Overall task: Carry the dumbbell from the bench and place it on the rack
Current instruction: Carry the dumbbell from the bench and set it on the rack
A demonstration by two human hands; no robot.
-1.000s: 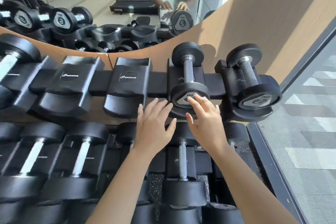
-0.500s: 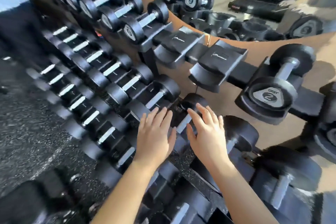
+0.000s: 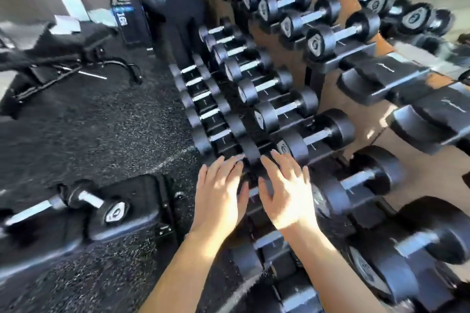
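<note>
Both hands empty: left hand (image 3: pixel 218 193) and right hand (image 3: pixel 286 193) hover flat, fingers spread, above the rack (image 3: pixel 338 63). The dumbbell (image 3: pixel 76 201) lies on the bench (image 3: pixel 142 201) at lower left, evidently awaiting collection.

The dumbbell (image 3: pixel 63 204) on the bench (image 3: pixel 132 201) at lower left is smeared by motion and cut by the frame's left edge, so its far head is out of sight. The left hand (image 3: pixel 218 193) and right hand (image 3: pixel 287 190) cover part of the rack (image 3: pixel 315 79) behind them, and whether they touch it is unclear. At upper left a standing person (image 3: pixel 183 7) is cropped above the waist.
</note>
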